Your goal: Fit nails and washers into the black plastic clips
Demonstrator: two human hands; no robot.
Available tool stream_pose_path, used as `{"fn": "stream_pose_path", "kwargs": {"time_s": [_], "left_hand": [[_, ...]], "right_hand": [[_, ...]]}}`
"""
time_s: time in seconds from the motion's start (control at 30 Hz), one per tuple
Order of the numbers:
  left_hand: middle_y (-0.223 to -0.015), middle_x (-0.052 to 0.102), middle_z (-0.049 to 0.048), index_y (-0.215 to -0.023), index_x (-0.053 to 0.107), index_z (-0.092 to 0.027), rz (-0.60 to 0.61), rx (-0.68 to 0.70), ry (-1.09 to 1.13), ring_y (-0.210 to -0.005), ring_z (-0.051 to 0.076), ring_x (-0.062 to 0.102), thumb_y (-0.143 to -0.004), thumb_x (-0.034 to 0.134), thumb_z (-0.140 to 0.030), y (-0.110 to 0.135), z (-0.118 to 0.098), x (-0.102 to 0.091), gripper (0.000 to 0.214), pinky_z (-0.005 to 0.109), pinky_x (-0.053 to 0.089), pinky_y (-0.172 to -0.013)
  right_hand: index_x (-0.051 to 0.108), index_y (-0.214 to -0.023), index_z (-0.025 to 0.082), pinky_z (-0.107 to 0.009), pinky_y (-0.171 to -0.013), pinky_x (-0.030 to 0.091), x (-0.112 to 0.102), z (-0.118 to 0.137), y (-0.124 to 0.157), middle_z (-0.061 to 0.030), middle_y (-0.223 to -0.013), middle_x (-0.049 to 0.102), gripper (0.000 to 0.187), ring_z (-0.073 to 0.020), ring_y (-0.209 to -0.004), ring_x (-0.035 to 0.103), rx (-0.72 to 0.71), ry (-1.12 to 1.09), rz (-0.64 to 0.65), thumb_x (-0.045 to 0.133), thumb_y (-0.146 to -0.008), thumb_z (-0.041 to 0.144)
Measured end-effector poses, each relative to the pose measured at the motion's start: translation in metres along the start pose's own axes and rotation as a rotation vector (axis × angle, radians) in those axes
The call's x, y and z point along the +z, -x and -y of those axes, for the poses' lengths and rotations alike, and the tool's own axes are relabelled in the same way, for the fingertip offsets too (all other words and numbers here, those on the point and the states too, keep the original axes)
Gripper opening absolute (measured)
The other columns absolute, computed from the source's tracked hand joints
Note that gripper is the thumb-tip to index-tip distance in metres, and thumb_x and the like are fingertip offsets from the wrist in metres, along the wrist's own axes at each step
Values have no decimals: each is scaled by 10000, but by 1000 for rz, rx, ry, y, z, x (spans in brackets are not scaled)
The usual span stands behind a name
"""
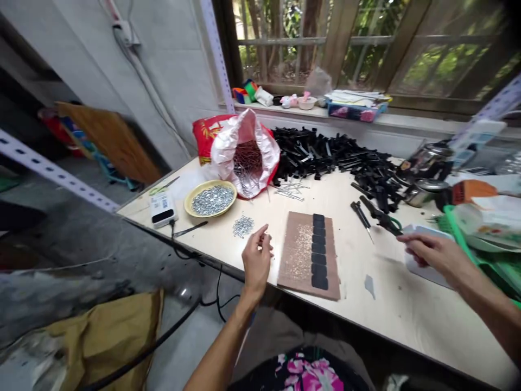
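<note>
My left hand (pixel 257 259) hovers over the table edge just left of a brown board (pixel 300 255), fingers pinched together as if on something tiny; what it holds is too small to see. A column of black pieces (pixel 318 251) lies on the board's right side. A small heap of silvery bits (pixel 243 226) sits just beyond my left hand. My right hand (pixel 432 253) rests at the right, fingers curled on a white container (pixel 427 269). Black pliers (pixel 380 216) and a small screwdriver (pixel 361 215) lie between the board and my right hand.
A yellow dish (pixel 211 199) of silvery bits, an open bag of thin pins (pixel 246 155) and a large pile of black plastic parts (pixel 337 157) fill the table's far side. A power bank (pixel 161 209) with cable lies far left. Metal pots (pixel 423 174) and green items (pixel 480 233) crowd the right.
</note>
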State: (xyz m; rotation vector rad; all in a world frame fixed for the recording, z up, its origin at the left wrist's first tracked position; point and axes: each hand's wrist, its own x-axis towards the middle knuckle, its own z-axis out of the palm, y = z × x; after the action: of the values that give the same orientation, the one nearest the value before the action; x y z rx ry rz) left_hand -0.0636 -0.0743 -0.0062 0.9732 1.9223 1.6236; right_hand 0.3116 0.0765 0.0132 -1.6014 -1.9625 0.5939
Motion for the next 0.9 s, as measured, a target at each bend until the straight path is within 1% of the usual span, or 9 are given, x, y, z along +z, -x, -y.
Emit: {"fn": "stream_pose_path", "kwargs": {"time_s": [0.1,0.2,0.3,0.4,0.5,0.6,0.7,0.8,0.9], "left_hand": [[-983,647,84,-1131,631,-180,-128,152,-346,-777,168,585,-879,481,-310,-24,10,-34,321,324,508,-723],[-953,657,101,-1040,673,-173,-101,259,-617,-887,229,546,-877,485,-268,-41,23,-54,267,378,457,-820],[-893,647,97,-955,700,-190,-12,291,-789,-893,250,510,-859,517,-258,-46,32,-58,217,371,444,-800],[-890,631,97,-898,705,-201,47,308,-891,-918,259,487,-850,531,-248,-45,34,-55,186,355,441,-766],[-890,615,103,-866,699,-204,82,327,-956,-936,268,473,-850,524,-226,-46,34,-52,177,358,435,-748],[-894,607,100,-875,680,-196,89,329,-959,-924,261,481,-857,514,-215,-50,36,-53,169,360,430,-779],[-900,603,95,-881,660,-183,89,321,-977,-915,254,489,-862,506,-212,-54,37,-54,158,354,424,-788],[-892,599,111,-873,648,-166,102,322,-1071,-913,266,483,-875,475,-206,-57,37,-54,178,356,416,-743],[-902,600,127,-878,640,-152,122,368,-1177,-906,277,481,-888,451,-211,-57,37,-52,199,365,401,-727]], "right_hand": [[741,-776,249,-352,-555,556,-3,-6,15,-147,-706,698,158,-227,-544,664,386,-482,132,590,-742,281],[747,-792,300,-391,-694,570,-1,6,32,-167,-834,717,157,-289,-756,704,492,-615,205,604,-728,304],[725,-874,368,-364,-651,572,5,18,43,-113,-854,725,181,-286,-792,701,271,-396,208,688,-696,366],[680,-955,397,-356,-633,562,11,25,46,-67,-859,711,222,-248,-758,693,-152,8,56,604,-776,503],[639,-1016,380,-405,-776,537,17,34,42,-70,-1010,673,245,-256,-908,654,-508,290,-121,475,-871,489],[577,-1094,361,-449,-965,441,25,46,35,-61,-1104,651,218,-255,-1056,601,-729,308,-135,478,-902,331],[493,-1224,352,-375,-882,480,35,63,35,-50,-942,665,326,-206,-871,647,-784,212,-82,451,-922,238],[457,-1302,285,-295,-664,500,48,83,42,-52,-852,644,362,-181,-716,640,-695,228,-32,406,-944,266],[505,-1209,191,-282,-569,485,61,106,50,-60,-849,658,313,-176,-633,637,-567,245,-59,376,-948,304]]}}
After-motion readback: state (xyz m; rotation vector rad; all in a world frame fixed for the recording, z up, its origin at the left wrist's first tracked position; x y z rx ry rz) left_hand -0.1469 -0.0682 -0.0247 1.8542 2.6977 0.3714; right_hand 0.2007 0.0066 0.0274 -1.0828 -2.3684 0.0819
